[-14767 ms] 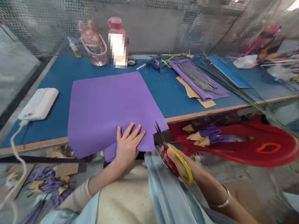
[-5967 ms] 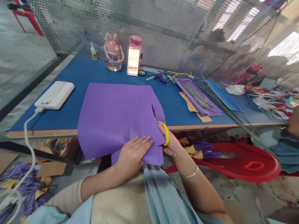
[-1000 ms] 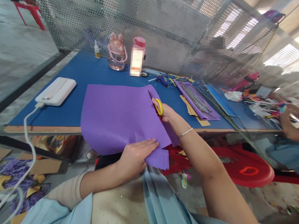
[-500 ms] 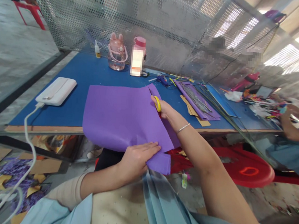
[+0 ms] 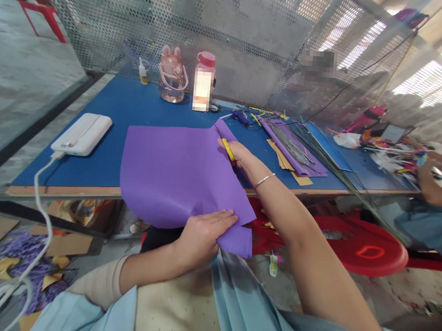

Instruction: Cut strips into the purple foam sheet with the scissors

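Works at a blue table (image 5: 143,107) edged in wood, facing a grey perforated screen (image 5: 245,50) under bright slatted windows (image 5: 346,32) at far right. Shares the table's right end with a co-worker's arm (image 5: 433,190), just beside colourful clutter (image 5: 388,158). Holds the purple sheet (image 5: 167,171) in the left hand (image 5: 208,231) at its near right part, with fingers together on top and thumb hidden; has the sheet lying partly on the table, partly over the near edge. Grips yellow scissors (image 5: 228,149) in the right hand (image 5: 240,157), pointing them into the sheet's far right corner. Has a white power bank (image 5: 81,134) at left, trailing a cable (image 5: 42,202) off the table. Faces, along the far side, a small bottle (image 5: 143,72), an eared jug (image 5: 173,80), a pink bottle (image 5: 206,58) and a blue glue gun (image 5: 240,117), with grey stems (image 5: 291,145) on purple paper farther right. Has purple bunches (image 5: 26,249) on the floor (image 5: 348,293) at near left and a red stool (image 5: 390,247) at right, marked with an orange loop (image 5: 369,252). Cannot read the pink bottle's pixelated front, nor tiny marks on a green packet (image 5: 273,266) below the table.
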Motion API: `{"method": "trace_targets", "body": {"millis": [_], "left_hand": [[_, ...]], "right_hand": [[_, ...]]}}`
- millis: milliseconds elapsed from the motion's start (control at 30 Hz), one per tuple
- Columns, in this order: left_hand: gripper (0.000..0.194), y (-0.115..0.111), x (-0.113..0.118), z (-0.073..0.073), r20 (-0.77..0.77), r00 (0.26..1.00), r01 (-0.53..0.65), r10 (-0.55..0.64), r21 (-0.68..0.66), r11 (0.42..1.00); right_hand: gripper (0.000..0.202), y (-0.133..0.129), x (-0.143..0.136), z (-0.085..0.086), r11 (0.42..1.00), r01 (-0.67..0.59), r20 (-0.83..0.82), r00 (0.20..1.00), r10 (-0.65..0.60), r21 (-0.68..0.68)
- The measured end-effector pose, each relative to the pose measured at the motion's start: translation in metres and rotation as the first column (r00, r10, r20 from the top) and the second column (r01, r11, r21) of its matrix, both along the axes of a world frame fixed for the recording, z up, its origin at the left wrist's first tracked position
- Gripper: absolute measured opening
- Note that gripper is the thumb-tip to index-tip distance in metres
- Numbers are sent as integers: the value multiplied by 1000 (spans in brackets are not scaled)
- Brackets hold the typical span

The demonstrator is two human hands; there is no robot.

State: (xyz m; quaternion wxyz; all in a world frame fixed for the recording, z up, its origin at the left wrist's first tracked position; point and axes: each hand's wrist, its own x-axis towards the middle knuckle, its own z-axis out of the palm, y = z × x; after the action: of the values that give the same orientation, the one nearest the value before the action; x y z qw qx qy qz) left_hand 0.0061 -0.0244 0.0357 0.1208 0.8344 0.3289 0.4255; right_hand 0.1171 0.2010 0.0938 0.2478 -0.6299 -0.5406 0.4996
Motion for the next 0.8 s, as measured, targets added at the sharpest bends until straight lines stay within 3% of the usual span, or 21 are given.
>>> {"method": "trace_targets", "body": {"millis": [100, 233, 500, 800], "left_hand": [[58, 0, -1, 1, -1, 1000, -16, 16, -4, 1000], [55, 0, -3, 2, -20, 999, -25, 25, -39, 999], [60, 2, -2, -6, -19, 1000, -24, 23, -71, 997], [62, 7, 1, -13, -9, 999, -42, 41, -86, 995]], "right_hand": [[23, 7, -2, 0, 998, -24, 94, 995, 19, 61], [21, 18, 1, -13, 983, -72, 266, 964, 25, 170], [33, 48, 3, -35, 935, -243, 570, 820, 54, 260], [34, 38, 3, -34, 903, -311, 693, 720, 22, 295]]}}
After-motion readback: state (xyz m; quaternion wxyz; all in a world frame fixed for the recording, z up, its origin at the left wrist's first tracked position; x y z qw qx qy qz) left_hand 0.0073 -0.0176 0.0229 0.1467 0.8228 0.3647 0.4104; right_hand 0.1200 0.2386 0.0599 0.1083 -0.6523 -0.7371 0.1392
